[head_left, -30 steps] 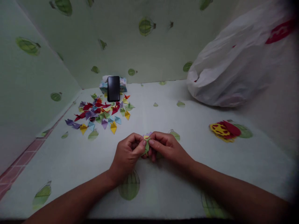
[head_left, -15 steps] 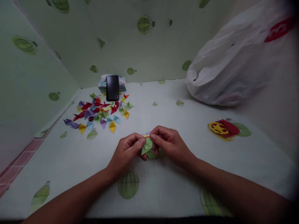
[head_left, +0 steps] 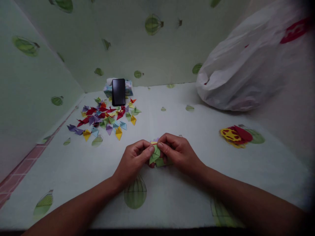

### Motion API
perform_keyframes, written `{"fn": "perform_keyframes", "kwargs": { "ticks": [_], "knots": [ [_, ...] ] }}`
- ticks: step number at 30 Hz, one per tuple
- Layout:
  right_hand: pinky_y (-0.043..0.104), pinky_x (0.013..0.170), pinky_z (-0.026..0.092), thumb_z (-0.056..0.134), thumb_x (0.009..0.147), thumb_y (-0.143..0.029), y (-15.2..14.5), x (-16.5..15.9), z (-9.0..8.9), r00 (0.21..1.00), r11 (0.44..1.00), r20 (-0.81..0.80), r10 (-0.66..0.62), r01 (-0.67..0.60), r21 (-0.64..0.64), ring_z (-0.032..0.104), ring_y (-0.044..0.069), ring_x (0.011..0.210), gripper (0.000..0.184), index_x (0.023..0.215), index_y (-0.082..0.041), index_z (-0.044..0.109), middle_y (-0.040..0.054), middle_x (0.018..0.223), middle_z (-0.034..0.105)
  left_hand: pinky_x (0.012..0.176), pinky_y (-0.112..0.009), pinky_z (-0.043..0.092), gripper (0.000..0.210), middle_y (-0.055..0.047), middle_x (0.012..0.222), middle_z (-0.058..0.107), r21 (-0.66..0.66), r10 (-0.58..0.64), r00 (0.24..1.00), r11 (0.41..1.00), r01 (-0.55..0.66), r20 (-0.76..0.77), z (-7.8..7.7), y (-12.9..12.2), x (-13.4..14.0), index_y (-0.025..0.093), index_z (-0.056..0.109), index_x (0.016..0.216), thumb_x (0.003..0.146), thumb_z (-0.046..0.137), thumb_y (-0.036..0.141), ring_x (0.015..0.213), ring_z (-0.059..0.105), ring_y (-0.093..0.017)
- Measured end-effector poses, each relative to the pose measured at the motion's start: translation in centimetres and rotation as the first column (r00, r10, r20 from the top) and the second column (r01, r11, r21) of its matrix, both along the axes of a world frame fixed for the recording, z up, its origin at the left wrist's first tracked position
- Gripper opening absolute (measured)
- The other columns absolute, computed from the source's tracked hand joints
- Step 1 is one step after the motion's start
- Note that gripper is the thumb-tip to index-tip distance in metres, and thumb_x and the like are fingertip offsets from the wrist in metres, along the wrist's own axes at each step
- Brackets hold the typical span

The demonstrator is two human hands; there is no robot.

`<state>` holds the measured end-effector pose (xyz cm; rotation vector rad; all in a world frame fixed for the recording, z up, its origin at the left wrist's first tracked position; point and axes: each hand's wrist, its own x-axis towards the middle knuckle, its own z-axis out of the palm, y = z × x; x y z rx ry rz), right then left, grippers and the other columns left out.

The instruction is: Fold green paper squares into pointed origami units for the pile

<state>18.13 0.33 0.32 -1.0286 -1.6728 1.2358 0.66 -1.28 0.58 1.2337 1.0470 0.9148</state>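
- White plastic bag point(head_left: 236, 72), right side, slumped against the wall point(head_left: 123, 49) end of the table; something pale and reddish shows dimly through (contents can't be told).
- Tissue box point(head_left: 129, 88), back left, patterned blue and white, white tissue poking out the top.
- Phone point(head_left: 118, 92) leans upright in front of the tissue box, screen dark.
- Red print point(head_left: 296, 31) on the bag, white marks in it (creased and dim, can't read it).
- Green folded paper point(head_left: 155, 154) is between the two hands, low centre, near the front of the table.
- Left hand point(head_left: 134, 155): thumb and forefinger pinch its left side, other fingers curled under (partly hidden).
- Right hand point(head_left: 180, 152): thumb and forefinger pinch its upper right, the rest curled.
- More paper point(head_left: 161, 162), green with purple bits, shows just below and behind it.
- Folded paper figures point(head_left: 103, 115), many colours, heaped in front of the phone, well apart from the left hand.
- Red and yellow cut pieces point(head_left: 231, 134) overlap, right of the right hand.
- Table cover point(head_left: 177, 196), balloon print, stretches from the hands to the dark front edge; pink tile strip point(head_left: 24, 162) borders the left.
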Motion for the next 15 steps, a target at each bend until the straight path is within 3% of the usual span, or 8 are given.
{"fn": "perform_keyframes", "kwargs": {
  "ticks": [9,15],
  "knots": [
    [0.022,0.052,0.041,0.053,0.091,-0.022,-0.24,0.19,-0.51,0.999,0.994,0.052,0.003,-0.008,0.109,0.053,0.010,0.053,0.014,0.079,-0.016,0.060,-0.0024,0.060,0.058,0.058,-0.021,0.042,0.023,0.001,0.063,0.062,-0.093,-0.007,0.994,0.996,0.018,0.113,-0.64,0.14,0.09,0.015,0.062,0.075,0.087,0.065,0.034,0.057,0.053,-0.009],
    [0.023,0.053,0.039,0.053,0.090,-0.021,-0.21,0.20,-0.55,0.997,0.987,0.069,-0.019,0.007,0.162,0.050,0.009,0.053,0.015,0.077,-0.017,0.059,-0.0028,0.060,0.056,0.058,-0.021,0.038,0.027,0.002,0.060,0.059,-0.098,-0.004,0.997,0.995,0.012,0.082,-0.30,0.18,0.07,0.014,0.062,0.069,0.085,0.067,0.034,0.058,0.049,-0.009]
  ]
}}
